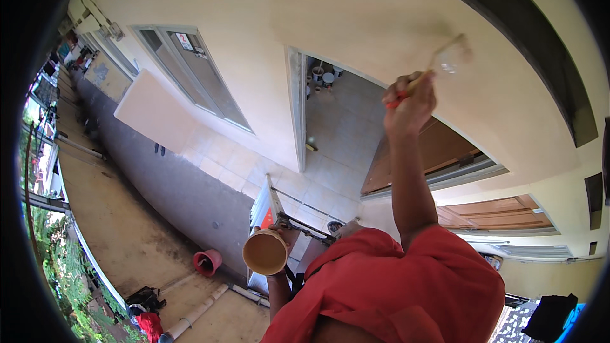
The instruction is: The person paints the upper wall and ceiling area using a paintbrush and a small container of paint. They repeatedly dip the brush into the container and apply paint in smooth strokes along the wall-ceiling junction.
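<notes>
My right hand [412, 98] is raised high against the cream wall [356, 13], its fingers wrapped round the red and yellow handle of a paint roller [413, 87]. The roller's head is smeared by motion near the wall above the doorway. Low down, my left hand [290, 236] grips a round tub [265, 252] by its side. Cream-coloured paint shows inside the tub, whose mouth faces up. Part of the left hand is hidden behind the tub and in shadow.
A stepladder [274, 195] stands close below me. Beyond the doorway, several paint pails [328, 79] sit on the tiled floor. Left of the door is a window [190, 70]. A red bucket [207, 262] and a long pipe [197, 312] lie on the ground.
</notes>
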Demonstrator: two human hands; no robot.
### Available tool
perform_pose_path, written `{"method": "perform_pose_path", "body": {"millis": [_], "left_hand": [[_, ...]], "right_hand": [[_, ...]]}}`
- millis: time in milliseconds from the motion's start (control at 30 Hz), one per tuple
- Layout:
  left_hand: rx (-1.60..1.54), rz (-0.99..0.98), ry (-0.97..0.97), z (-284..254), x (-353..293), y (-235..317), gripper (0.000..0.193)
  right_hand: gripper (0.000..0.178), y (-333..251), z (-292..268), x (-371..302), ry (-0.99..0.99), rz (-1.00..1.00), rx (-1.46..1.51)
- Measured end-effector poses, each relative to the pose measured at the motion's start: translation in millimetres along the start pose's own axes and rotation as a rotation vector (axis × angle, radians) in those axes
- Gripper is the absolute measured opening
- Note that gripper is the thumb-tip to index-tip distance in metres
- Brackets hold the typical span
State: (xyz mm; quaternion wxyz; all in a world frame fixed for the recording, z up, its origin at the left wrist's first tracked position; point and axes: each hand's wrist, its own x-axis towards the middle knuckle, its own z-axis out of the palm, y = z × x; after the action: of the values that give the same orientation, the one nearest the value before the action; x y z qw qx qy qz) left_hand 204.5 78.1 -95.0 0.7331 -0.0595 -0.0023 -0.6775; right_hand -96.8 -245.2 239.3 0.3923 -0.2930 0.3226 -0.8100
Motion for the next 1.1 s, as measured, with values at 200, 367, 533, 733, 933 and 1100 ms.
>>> {"method": "perform_pose_path", "body": {"millis": [200,367,533,733,933,1100], "left_hand": [[-0.003,-0.026,-0.006,-8.0,-0.1,4.5,0.079],[-0.024,-0.036,0.012,-14.4,0.2,7.1,0.078],[-0.003,-0.018,-0.016,-12.9,-1.8,8.9,0.076],[-0.014,-0.02,-0.028,-9.7,-0.5,5.8,0.075],[-0.044,-0.018,-0.02,-11.2,4.5,2.5,0.075],[0.009,0.049,0.002,-7.0,0.8,-1.1,0.078]], "right_hand": [[0.044,-28.0,-8.9,53.4,0.059,0.001,-0.06],[0.043,74.4,-33.9,-16.8,-0.138,0.677,-0.177],[0.045,42.8,-26.6,-31.0,-0.158,0.451,-0.084],[0.046,-30.4,39.8,56.2,-0.04,-0.052,0.066],[0.045,62.9,69.1,21.0,-0.169,0.345,-0.043],[0.045,93.0,35.2,-34.8,-0.221,0.585,-0.112]]}}
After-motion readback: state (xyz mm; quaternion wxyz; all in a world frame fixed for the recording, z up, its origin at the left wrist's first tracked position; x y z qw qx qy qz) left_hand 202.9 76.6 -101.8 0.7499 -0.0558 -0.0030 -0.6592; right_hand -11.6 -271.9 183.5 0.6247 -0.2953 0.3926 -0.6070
